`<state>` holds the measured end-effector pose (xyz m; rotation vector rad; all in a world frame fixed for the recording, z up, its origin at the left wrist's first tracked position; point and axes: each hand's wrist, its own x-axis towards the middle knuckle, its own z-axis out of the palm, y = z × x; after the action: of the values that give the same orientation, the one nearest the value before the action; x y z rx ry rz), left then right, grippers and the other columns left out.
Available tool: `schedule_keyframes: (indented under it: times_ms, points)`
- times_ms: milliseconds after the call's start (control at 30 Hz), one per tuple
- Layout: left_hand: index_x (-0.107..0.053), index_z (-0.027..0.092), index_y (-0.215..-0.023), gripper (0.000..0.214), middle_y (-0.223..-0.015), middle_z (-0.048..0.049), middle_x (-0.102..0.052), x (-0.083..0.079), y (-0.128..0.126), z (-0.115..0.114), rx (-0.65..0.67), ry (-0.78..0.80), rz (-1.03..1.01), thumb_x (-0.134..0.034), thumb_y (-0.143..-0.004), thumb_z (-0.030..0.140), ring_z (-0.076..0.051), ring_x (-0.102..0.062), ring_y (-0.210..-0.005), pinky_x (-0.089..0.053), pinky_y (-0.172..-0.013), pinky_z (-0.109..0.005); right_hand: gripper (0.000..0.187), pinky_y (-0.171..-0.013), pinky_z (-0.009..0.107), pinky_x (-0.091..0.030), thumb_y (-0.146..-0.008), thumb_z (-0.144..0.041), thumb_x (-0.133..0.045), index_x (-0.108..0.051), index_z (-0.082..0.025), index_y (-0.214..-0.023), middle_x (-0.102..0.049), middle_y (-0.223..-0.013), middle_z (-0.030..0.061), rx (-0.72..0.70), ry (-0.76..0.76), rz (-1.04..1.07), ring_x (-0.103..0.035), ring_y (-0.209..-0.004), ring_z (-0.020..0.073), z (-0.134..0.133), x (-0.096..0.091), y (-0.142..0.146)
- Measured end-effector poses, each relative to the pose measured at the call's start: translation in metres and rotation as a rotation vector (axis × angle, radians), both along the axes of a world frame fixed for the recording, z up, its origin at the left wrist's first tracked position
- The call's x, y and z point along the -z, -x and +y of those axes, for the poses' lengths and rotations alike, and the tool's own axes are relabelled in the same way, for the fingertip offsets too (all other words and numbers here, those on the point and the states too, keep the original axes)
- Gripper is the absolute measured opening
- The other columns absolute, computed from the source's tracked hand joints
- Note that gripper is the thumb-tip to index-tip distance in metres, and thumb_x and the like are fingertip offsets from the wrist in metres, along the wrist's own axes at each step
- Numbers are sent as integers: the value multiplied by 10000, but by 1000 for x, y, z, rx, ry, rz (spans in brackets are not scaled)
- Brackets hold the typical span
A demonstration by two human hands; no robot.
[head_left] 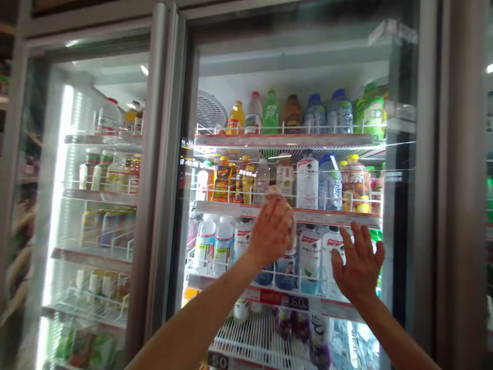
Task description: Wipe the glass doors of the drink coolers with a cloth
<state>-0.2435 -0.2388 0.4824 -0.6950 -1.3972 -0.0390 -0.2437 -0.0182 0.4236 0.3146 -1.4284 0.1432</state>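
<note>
My left hand (267, 234) is raised in front of the glass door (292, 64) of a lit drinks fridge. Its fingers curl over a pale, crumpled cloth (274, 192), which looks pressed to the glass near the middle shelf. To the right and slightly lower, my right hand (359, 270) has its fingers spread at the glass, holding nothing. Whether its palm touches the pane, I cannot tell. Behind the glass, white-labelled bottles (309, 257) stand on the shelf level with my hands.
Several shelves of bottles fill the fridge, including a green bottle (271, 110) on the top one. A metal door frame (162, 169) separates this door from a second glass-fronted fridge on the left with more drinks. A price tag (296, 302) hangs on a lower shelf edge.
</note>
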Motion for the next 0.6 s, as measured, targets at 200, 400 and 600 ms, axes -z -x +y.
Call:
schedule_keyframes:
  times_ms: [200,400,600]
  points:
    - [-429,162,-1251,474,-1419,-122,-347,-20,1,-53,-52,-201,47,-444,-777,168,-261,-225,-1367,-294,-1094,-471,571,-1082,516,-185,-847,-258,-462,-305,-232,-1395,-376,-1424,122,-22,-54,15,-305,-1338,273,5,2,0]
    - [-425,110,-1259,486,-1436,-155,-312,-33,4,-39,-29,-276,47,-422,-775,144,-284,-159,-1385,-240,-1115,-494,591,-1083,521,-186,-844,-249,-474,-286,-247,-1404,-366,-1433,110,-23,-29,8,-310,-1336,274,3,2,1]
    - [-450,165,-1235,470,-1398,-97,-402,-3,-2,-14,-28,176,6,-435,-766,177,-225,-210,-1376,-324,-1087,-420,567,-1083,519,-197,-853,-255,-466,-303,-250,-1396,-370,-1432,105,-58,-61,13,-311,-1335,272,8,3,0]
